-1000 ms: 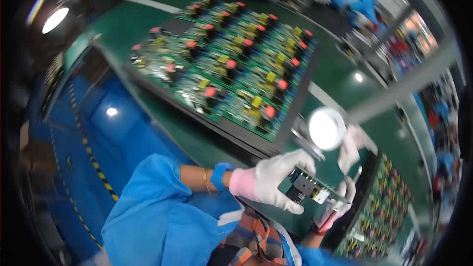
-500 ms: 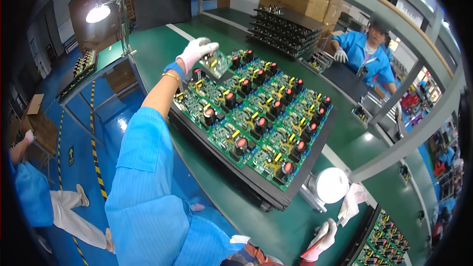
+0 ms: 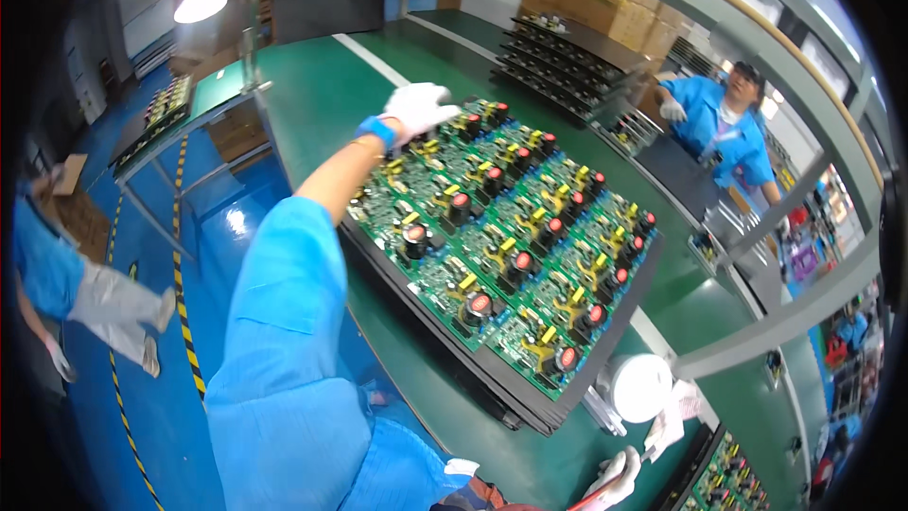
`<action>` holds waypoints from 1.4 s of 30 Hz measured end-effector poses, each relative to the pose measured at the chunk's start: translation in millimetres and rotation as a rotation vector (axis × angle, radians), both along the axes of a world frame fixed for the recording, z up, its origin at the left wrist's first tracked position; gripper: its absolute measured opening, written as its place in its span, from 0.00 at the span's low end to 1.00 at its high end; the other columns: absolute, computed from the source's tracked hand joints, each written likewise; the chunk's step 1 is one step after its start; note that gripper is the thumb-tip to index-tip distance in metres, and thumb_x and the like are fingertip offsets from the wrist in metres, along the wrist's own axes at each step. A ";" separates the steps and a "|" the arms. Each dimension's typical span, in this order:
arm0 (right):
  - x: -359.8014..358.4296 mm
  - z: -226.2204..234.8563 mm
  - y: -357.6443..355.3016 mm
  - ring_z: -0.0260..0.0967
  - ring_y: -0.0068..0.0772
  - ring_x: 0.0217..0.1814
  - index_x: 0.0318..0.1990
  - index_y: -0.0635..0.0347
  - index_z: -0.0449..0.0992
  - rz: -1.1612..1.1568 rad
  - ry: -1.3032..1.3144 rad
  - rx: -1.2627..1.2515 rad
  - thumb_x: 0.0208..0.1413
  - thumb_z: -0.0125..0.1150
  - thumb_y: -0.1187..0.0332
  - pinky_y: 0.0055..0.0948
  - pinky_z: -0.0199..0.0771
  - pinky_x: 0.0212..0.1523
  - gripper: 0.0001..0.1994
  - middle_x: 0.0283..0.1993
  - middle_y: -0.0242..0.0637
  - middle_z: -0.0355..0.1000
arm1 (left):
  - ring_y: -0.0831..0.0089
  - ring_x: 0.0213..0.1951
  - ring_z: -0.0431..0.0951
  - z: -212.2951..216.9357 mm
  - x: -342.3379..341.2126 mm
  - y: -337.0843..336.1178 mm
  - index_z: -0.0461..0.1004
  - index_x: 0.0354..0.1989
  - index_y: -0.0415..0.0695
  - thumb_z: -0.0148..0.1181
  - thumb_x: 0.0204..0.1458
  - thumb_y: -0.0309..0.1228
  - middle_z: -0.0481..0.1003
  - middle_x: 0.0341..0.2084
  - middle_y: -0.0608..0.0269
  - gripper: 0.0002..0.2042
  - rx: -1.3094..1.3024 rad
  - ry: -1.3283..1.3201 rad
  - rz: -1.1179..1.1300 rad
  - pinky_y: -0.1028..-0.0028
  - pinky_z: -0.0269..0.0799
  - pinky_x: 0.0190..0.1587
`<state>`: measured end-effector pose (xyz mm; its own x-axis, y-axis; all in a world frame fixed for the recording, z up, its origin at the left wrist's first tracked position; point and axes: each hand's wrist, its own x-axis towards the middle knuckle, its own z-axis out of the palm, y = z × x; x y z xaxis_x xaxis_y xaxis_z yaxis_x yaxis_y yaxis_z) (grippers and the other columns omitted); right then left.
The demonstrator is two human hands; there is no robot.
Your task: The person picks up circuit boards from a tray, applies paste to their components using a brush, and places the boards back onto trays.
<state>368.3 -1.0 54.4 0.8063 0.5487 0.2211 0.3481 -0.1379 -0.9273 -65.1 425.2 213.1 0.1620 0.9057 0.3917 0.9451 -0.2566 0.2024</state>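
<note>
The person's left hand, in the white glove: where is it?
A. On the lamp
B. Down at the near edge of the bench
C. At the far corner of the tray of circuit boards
C: the left hand reaches to the far corner of the tray of circuit boards.

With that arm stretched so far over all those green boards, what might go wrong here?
1. The left hand reaches to the far corner of the tray of circuit boards, so the sleeve may brush the tall parts on the near boards.
2. The tray's near corner seems to overhang the green table edge; leaning on it might tip it.
</note>
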 end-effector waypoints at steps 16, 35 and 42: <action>-13.3 27.0 4.1 0.58 0.24 0.27 0.42 0.59 0.73 -0.026 0.314 -0.096 0.54 0.54 0.73 0.22 0.61 0.29 0.09 0.27 0.32 0.64 | 0.64 0.35 0.72 11.5 59.3 7.6 0.70 0.35 0.45 0.57 0.45 0.32 0.71 0.30 0.57 0.09 0.374 -0.345 -0.260 0.68 0.68 0.37; -12.0 46.9 -27.1 0.65 0.34 0.38 0.45 0.65 0.69 0.167 -0.105 0.081 0.58 0.49 0.66 0.29 0.67 0.39 0.12 0.42 0.43 0.69 | 0.76 0.21 0.74 -114.9 273.6 -368.6 0.58 0.26 0.41 0.53 0.54 0.31 0.67 0.17 0.65 0.11 -1.347 -1.352 -0.946 0.77 0.70 0.20; -26.2 48.9 -34.5 0.65 0.35 0.43 0.47 0.64 0.67 0.105 0.199 0.051 0.58 0.49 0.61 0.31 0.66 0.44 0.16 0.41 0.44 0.69 | 0.71 0.29 0.75 -174.1 291.0 -382.3 0.61 0.36 0.40 0.50 0.56 0.34 0.66 0.29 0.61 0.10 -1.570 -1.972 -0.405 0.75 0.77 0.30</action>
<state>342.1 -35.5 103.3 0.7761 0.6237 0.0934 0.1678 -0.0614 -0.9839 225.9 42.9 39.0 0.7476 0.5847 -0.3150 -0.4278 0.7867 0.4451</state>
